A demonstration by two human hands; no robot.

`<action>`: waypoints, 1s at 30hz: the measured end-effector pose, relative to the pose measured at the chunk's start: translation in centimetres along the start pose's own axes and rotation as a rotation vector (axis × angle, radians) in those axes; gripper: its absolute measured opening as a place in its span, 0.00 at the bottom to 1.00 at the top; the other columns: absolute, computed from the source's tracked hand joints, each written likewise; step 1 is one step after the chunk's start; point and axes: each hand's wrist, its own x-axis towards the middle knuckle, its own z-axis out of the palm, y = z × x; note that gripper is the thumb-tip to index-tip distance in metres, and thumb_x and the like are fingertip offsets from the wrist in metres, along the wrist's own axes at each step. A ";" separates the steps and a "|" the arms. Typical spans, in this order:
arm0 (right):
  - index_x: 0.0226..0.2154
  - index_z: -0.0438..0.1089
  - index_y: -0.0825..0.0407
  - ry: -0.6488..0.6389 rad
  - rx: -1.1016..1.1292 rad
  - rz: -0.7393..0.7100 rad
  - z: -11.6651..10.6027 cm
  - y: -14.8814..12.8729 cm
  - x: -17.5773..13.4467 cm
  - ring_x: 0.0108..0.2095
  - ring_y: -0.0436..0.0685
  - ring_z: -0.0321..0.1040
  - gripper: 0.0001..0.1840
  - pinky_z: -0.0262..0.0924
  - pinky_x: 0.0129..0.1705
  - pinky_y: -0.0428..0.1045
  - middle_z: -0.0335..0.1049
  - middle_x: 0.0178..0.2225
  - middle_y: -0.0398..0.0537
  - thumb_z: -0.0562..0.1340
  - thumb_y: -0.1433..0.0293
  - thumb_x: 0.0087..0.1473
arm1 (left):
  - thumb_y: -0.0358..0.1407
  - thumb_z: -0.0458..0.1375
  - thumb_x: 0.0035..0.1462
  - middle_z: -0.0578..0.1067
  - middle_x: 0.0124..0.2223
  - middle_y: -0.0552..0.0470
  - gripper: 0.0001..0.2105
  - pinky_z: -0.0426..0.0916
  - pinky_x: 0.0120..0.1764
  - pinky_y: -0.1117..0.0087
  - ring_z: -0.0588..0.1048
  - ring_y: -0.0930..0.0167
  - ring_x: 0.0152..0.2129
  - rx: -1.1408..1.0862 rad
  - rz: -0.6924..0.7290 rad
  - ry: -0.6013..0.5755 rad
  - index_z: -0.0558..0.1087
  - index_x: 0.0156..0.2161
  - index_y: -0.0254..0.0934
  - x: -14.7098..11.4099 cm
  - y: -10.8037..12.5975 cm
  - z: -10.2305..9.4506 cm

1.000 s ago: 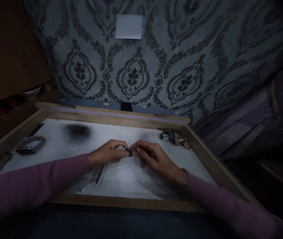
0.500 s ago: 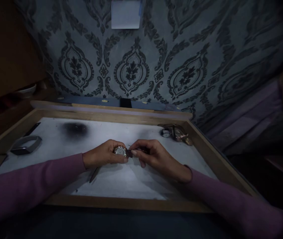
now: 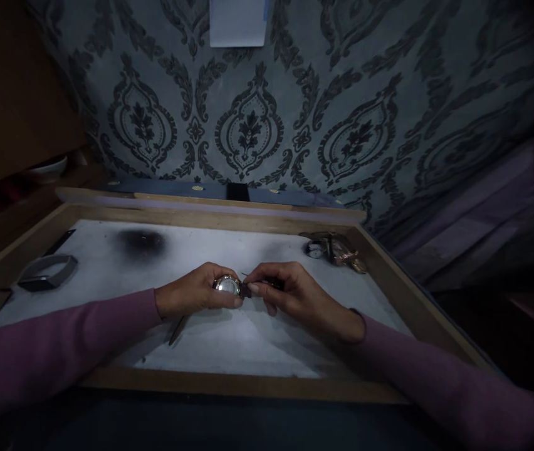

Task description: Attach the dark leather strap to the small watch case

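My left hand (image 3: 197, 289) is closed round a wristwatch (image 3: 227, 285) with a round, shiny gold-rimmed case, thumb below it and fingers above. Fingers of my right hand (image 3: 290, 291) pinch the dark watch strap (image 3: 245, 290) at the right side of that case. A thin dark pin-like tip (image 3: 244, 274) sticks out by my right fingertips; what it belongs to is hidden. Below my left wrist, a narrow dark strip (image 3: 177, 332) slants down, its upper end behind the hand. Both hands meet over the white-lined tray.
The shallow wooden tray (image 3: 229, 382) has raised edges all round. At its left lies a watch with a grey band (image 3: 47, 274); at the back right, a heap of watches (image 3: 335, 250). A dark smudge (image 3: 140, 243) marks the lining. Behind stands a patterned wall (image 3: 248, 131).
The wristwatch has tipped slightly, and its face now catches a brighter glare. Both hands keep nearly the same grip and place. The view has shifted a little.
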 end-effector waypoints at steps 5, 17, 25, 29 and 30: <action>0.31 0.72 0.57 0.009 0.001 -0.007 0.0 -0.3 0.0 0.16 0.46 0.57 0.13 0.52 0.21 0.43 0.61 0.14 0.37 0.62 0.62 0.55 | 0.34 0.62 0.43 0.62 0.22 0.60 0.07 0.52 0.24 0.75 0.57 0.79 0.19 -0.016 0.028 -0.009 0.69 0.28 0.34 0.1 -0.1 0.0; 0.32 0.71 0.58 -0.003 0.033 0.025 -0.2 -0.6 0.0 0.16 0.45 0.57 0.13 0.51 0.21 0.43 0.61 0.14 0.37 0.62 0.63 0.54 | 0.35 0.63 0.44 0.62 0.22 0.60 0.09 0.52 0.24 0.76 0.58 0.79 0.20 0.015 0.028 -0.007 0.67 0.27 0.33 0.0 -0.1 -0.1; 0.32 0.71 0.57 -0.003 0.054 0.007 -0.2 -0.5 0.0 0.16 0.45 0.56 0.11 0.49 0.21 0.43 0.61 0.14 0.37 0.62 0.65 0.55 | 0.34 0.62 0.45 0.61 0.21 0.60 0.08 0.52 0.23 0.75 0.57 0.79 0.19 0.042 0.026 -0.017 0.68 0.27 0.33 0.1 0.1 -0.1; 0.32 0.72 0.57 0.010 0.060 0.015 -0.2 -0.6 0.0 0.16 0.45 0.56 0.11 0.49 0.20 0.43 0.61 0.14 0.37 0.62 0.64 0.54 | 0.35 0.62 0.44 0.62 0.22 0.60 0.09 0.53 0.24 0.75 0.58 0.79 0.20 0.059 0.029 -0.015 0.68 0.27 0.33 0.1 0.0 -0.2; 0.33 0.72 0.57 0.013 0.061 0.017 -0.2 -0.6 0.0 0.16 0.45 0.57 0.12 0.50 0.20 0.43 0.61 0.14 0.37 0.62 0.64 0.54 | 0.36 0.62 0.44 0.62 0.22 0.60 0.09 0.53 0.24 0.75 0.58 0.78 0.20 0.063 0.031 -0.014 0.68 0.27 0.33 0.1 -0.1 -0.2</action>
